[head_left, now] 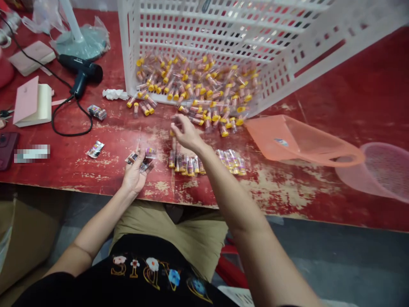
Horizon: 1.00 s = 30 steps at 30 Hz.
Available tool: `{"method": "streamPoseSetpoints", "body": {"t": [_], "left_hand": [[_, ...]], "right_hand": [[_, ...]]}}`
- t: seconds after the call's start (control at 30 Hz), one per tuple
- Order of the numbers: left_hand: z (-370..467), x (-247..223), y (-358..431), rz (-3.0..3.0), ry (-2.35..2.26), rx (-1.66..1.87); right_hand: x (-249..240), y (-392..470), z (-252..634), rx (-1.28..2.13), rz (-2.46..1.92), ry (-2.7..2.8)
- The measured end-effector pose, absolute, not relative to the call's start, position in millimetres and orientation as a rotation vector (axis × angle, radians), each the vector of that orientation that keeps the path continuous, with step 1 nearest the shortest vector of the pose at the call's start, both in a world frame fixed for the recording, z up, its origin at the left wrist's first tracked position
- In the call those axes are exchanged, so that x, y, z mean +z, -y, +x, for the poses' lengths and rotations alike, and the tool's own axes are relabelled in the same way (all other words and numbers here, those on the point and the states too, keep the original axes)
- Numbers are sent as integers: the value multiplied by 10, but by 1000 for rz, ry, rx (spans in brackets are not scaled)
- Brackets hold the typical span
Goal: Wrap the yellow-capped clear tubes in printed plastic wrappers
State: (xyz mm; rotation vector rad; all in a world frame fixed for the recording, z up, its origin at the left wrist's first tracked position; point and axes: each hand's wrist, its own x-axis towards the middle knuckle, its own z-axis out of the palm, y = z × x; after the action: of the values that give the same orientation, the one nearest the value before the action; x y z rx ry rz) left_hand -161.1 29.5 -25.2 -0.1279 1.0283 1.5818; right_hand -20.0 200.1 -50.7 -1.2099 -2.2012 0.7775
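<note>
Across the near part of the worn red wooden counter point(108, 175), the left hand point(136, 174) is closed around small, shiny printed plastic wrappers point(131, 159). To its right, slim clear yellow-capped tubes with printed bands point(191, 165) lie in a row, partly behind the right forearm. Beyond them the right hand point(188, 135) has loosely curled fingers; whether they grip anything, I cannot tell. Farther off, clear plastic tubes with yellow caps and pinkish contents point(208, 121) spill from a white slatted plastic crate point(127, 55).
</note>
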Motion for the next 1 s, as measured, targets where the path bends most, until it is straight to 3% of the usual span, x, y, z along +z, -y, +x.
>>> {"method": "streamPoseSetpoints", "body": {"t": [0.1,0.27,0.6,1.0], "left_hand": [[-1525,-239,-306,-118,-1025,1538],[-1245,-184,-290,-38,-985,1417],[-731,6,-136,274,-1003,1272],[-431,140,-86,421,-1026,1190]], "right_hand": [[-274,-1190,174,1141,-993,1969],[5,-295,541,872,-1072,1697],[246,92,1035,414,-1035,1887],[160,343,1298,445,-1134,1516]]}}
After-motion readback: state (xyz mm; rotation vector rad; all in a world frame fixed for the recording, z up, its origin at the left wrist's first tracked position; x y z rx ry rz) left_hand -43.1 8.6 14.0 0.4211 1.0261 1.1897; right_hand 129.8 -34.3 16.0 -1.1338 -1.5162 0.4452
